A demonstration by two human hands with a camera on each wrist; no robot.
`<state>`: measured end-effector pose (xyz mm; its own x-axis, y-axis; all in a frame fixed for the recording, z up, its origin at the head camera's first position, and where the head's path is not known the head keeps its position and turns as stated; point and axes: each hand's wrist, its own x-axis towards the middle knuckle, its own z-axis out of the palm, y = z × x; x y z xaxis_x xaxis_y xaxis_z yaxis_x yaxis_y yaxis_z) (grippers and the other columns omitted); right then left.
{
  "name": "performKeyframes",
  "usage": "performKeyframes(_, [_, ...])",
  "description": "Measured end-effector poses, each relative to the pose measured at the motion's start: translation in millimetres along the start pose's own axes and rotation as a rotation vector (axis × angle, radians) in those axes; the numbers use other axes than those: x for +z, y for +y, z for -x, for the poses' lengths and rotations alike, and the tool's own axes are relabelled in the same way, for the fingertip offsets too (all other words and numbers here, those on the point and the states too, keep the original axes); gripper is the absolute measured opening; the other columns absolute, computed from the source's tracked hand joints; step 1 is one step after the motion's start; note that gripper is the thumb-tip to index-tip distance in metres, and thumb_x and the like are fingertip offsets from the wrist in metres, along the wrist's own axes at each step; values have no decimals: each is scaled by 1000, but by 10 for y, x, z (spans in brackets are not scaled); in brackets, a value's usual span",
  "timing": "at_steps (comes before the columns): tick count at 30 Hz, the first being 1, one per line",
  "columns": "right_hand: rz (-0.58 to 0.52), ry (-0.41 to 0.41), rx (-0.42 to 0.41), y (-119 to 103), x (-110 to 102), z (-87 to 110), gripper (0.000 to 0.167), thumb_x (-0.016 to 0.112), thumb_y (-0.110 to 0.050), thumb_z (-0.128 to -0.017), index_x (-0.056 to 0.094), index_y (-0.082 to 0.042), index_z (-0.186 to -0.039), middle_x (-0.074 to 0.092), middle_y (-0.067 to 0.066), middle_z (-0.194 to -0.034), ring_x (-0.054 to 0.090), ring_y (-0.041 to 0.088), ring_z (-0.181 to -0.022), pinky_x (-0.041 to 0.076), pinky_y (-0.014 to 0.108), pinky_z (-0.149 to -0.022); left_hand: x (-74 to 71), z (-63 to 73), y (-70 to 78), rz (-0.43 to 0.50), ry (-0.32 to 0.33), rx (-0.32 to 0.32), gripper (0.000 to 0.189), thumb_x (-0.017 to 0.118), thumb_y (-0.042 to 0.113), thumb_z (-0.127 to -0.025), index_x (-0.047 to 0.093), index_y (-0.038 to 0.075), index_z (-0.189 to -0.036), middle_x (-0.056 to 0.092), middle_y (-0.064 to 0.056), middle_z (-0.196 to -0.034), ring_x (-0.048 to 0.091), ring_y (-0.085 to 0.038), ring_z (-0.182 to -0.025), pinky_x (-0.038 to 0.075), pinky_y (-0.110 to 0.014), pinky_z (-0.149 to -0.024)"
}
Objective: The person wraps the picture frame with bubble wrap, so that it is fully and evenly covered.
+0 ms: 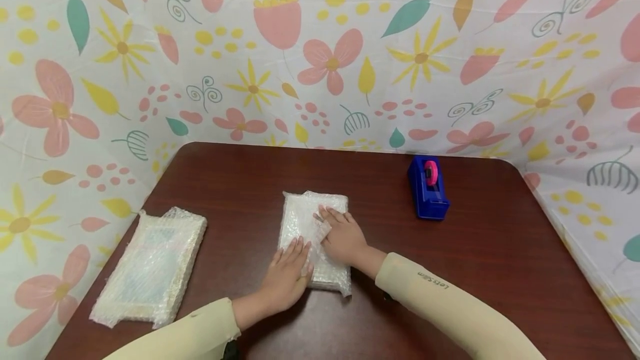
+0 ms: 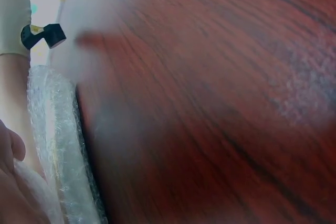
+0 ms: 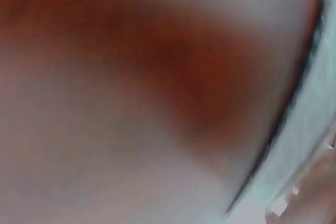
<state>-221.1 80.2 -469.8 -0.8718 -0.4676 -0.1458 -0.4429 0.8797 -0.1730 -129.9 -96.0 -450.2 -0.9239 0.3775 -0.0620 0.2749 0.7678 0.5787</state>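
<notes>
A flat rectangular package in bubble wrap [image 1: 305,213] lies at the middle of the table. On its lower left part rests my left hand [image 1: 287,276], fingers straight and pointing away from me. My right hand [image 1: 342,238] lies on its upper right part, fingers extended to the left over the wrap. The left wrist view shows the package's wrapped edge [image 2: 71,156] beside the tabletop. Much of the right wrist view is blurred; a pale strip of the package [image 3: 294,135] crosses its right side.
Another bubble-wrapped package [image 1: 150,265] lies at the table's left side, with blue patches showing through. A blue tape dispenser [image 1: 429,193] holding a pink-cored roll stands at the back right. Behind the dark wooden table [image 1: 475,271] hangs a floral cloth [image 1: 330,32].
</notes>
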Motion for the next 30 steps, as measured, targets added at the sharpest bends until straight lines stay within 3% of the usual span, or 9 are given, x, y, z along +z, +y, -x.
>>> performKeyframes(6, [-225, -63, -94, 209, -140, -111, 47, 41, -13, -104, 52, -11, -150, 40, 11, -164, 40, 36, -149, 29, 61, -121, 2, 15, -9, 9, -16, -16, 54, 42, 27, -108, 44, -4, -152, 37, -26, -162, 34, -42, -154, 23, -64, -125])
performKeyframes(10, [-373, -148, -103, 290, -222, -177, 44, 37, -19, -109, 55, -9, -148, 39, 11, -165, 38, 38, -149, 24, 63, -123, 45, 18, -34, -17, -8, -17, 54, 43, 28, -107, 45, -3, -152, 38, -26, -162, 34, -42, -154, 24, -64, -125])
performKeyframes(16, [-505, -251, -56, 301, -277, -192, 51, 26, -33, -112, 49, -11, -152, 32, 7, -169, 27, 36, -155, 12, 62, -128, 144, 16, -38, -201, 56, 6, 52, 50, 26, -105, 49, -2, -149, 45, -25, -158, 43, -39, -149, 33, -61, -121])
performKeyframes(22, [-569, -269, -6, 292, -337, -219, 54, 25, -38, -112, 47, -13, -153, 35, 10, -168, 24, 36, -156, 9, 62, -128, 199, 3, 5, -343, 73, 0, 56, 53, 31, -104, 49, -1, -150, 46, -24, -158, 43, -37, -150, 36, -58, -121])
performKeyframes(30, [-469, -257, -66, 287, -410, -187, 53, 23, -33, -112, 49, -8, -152, 33, 10, -168, 27, 38, -154, 15, 62, -126, 225, -31, 37, -373, -61, -38, 73, 44, 53, -105, 36, 4, -158, 29, -23, -167, 25, -41, -158, 24, -62, -126])
